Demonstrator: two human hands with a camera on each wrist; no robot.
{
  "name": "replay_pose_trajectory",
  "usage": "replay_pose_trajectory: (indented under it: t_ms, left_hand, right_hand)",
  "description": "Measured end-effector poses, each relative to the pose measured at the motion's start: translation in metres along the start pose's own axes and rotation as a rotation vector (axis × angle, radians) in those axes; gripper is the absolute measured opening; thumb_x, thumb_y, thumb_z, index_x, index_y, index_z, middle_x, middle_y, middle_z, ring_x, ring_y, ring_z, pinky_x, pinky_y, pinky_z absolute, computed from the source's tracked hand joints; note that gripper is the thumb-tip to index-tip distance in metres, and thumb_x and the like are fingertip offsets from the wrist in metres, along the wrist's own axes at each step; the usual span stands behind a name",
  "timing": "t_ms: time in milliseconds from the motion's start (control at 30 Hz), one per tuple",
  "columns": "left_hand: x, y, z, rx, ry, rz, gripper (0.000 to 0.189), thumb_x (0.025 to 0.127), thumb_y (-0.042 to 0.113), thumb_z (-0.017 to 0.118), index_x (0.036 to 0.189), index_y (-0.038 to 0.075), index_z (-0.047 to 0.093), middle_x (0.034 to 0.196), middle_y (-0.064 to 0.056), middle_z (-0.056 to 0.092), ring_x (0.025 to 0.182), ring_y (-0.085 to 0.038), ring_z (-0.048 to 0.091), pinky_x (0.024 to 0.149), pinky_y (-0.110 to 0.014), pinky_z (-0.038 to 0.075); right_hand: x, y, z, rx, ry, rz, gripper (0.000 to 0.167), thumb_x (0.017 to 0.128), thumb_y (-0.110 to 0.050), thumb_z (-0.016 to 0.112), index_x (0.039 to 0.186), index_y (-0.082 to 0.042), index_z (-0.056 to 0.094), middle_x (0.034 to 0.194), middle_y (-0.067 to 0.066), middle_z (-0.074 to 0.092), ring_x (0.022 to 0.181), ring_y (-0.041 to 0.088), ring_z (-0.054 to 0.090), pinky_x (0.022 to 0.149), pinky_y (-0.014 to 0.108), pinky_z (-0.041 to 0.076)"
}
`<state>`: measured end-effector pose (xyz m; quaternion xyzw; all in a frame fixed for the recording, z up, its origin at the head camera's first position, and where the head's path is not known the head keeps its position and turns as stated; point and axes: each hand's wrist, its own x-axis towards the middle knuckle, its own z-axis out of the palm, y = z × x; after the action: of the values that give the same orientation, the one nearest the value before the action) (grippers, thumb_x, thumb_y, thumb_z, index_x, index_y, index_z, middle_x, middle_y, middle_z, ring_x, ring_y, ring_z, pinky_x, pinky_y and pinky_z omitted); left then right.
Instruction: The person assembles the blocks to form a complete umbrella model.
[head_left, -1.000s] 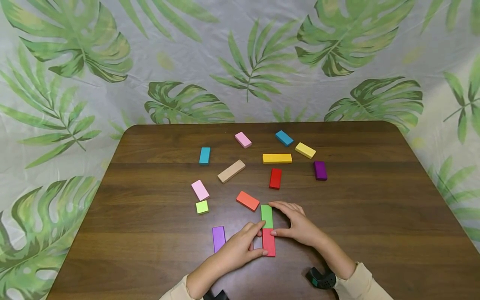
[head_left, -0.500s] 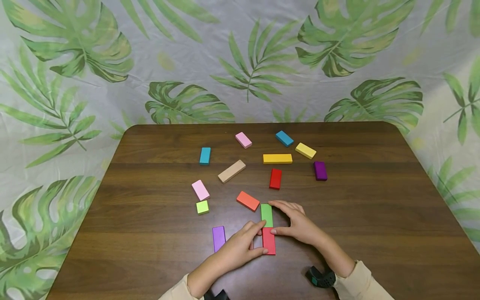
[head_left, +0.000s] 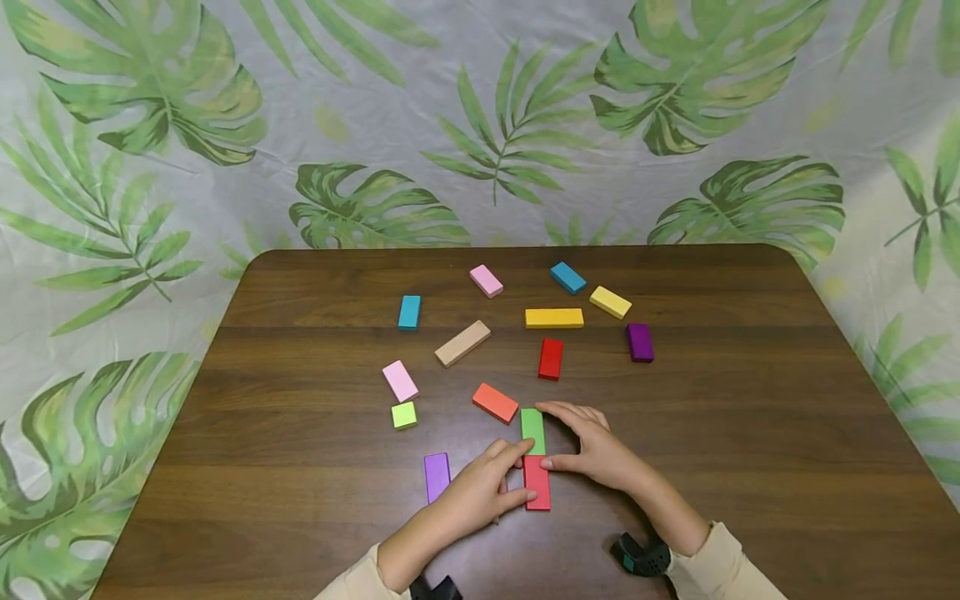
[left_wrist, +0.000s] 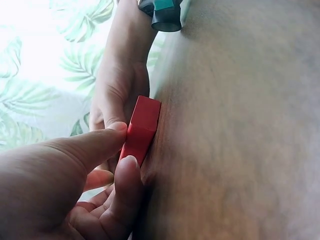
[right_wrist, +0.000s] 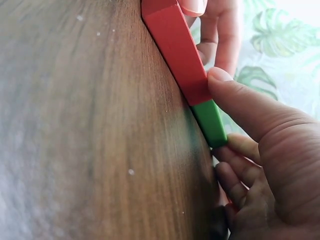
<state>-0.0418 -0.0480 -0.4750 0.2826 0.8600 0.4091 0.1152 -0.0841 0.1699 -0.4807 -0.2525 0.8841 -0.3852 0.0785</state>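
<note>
A green block [head_left: 533, 423] and a red block [head_left: 539, 481] lie end to end on the table, touching, the green one farther away. My left hand [head_left: 472, 492] holds the red block from the left, thumb at its near end and index fingertip by the joint. From the right, my right hand [head_left: 600, 450] spans the green block, index finger at its far end and thumb against the red block's side near the joint. The right wrist view shows the red block [right_wrist: 177, 55] meeting the green block [right_wrist: 210, 122]. Only the red block [left_wrist: 142, 125] shows clearly in the left wrist view.
An orange block [head_left: 495, 402] lies just beyond the green one. A purple block [head_left: 437, 477] sits left of my left hand, partly covered by it. Lime [head_left: 404, 415], pink [head_left: 401, 381], wooden [head_left: 462, 343], red [head_left: 551, 359] and several other blocks are scattered farther back.
Both hands stay in nearly the same place on the two blocks. The left fingers shift very slightly; the other blocks have not moved.
</note>
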Motion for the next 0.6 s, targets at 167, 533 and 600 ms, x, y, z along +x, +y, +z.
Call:
replay_pose_trajectory:
  t_ms: [167, 533, 600]
  left_hand:
    - [0.000, 0.000, -0.001, -0.021, -0.014, -0.016, 0.060, 0.083, 0.027, 0.065, 0.135, 0.010, 0.041, 0.099, 0.001, 0.047, 0.042, 0.004, 0.042, 0.046, -0.012, 0.039]
    - [0.000, 0.000, -0.001, -0.041, -0.002, 0.000, 0.059, 0.082, 0.025, 0.066, 0.133, 0.008, 0.042, 0.096, 0.001, 0.046, 0.043, 0.004, 0.041, 0.043, -0.013, 0.038]
    - [0.000, 0.000, 0.000, -0.047, -0.001, 0.001, 0.059, 0.082, 0.025, 0.066, 0.133, 0.008, 0.043, 0.096, 0.001, 0.046, 0.042, 0.004, 0.040, 0.042, -0.013, 0.038]
  right_hand:
    - [0.000, 0.000, 0.000, 0.001, 0.001, 0.002, 0.071, 0.071, -0.043, 0.072, 0.132, -0.017, 0.044, 0.131, 0.003, 0.045, 0.119, 0.026, 0.035, 0.096, 0.051, 0.015]
    - [0.004, -0.008, -0.008, 0.113, 0.018, 0.039, 0.068, 0.074, -0.034, 0.072, 0.131, -0.011, 0.044, 0.127, 0.004, 0.046, 0.113, 0.023, 0.043, 0.095, 0.051, 0.025]
    - [0.005, -0.011, -0.011, 0.156, 0.035, 0.041, 0.066, 0.076, -0.033, 0.072, 0.131, -0.010, 0.043, 0.127, 0.004, 0.046, 0.114, 0.023, 0.043, 0.094, 0.050, 0.030]
